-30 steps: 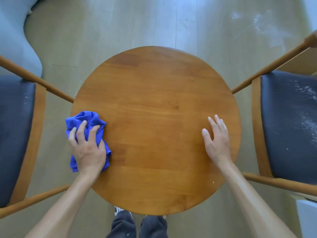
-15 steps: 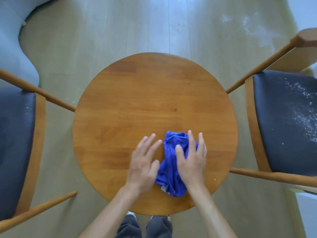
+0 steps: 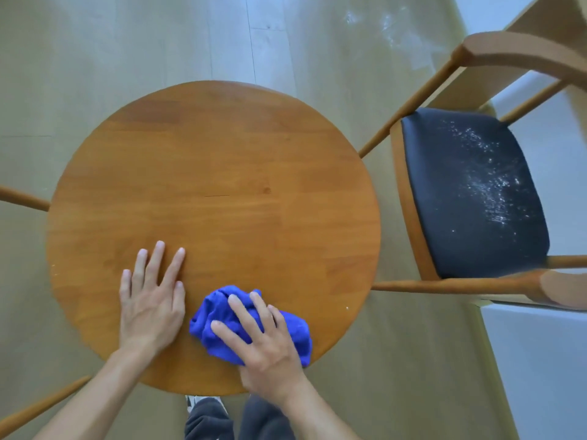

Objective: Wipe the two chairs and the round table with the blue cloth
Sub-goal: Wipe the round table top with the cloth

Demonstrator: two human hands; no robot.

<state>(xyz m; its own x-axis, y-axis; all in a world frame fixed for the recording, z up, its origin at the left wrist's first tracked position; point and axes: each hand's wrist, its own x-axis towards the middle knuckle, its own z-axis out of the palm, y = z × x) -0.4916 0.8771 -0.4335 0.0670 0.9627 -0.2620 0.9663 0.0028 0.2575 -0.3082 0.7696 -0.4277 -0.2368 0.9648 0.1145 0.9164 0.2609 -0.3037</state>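
Two hands on round table (image 3: 222, 173): right hand (image 3: 263, 341) presses blue cloth (image 3: 219, 315).

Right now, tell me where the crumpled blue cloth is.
In the head view, the crumpled blue cloth lies on the round wooden table near its front edge, under the right hand, beside the flat left hand.

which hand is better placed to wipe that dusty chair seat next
Right, probably. The right hand already presses on the blue cloth and is nearer the speckled chair seat. The left hand lies flat on the round table, holding nothing.
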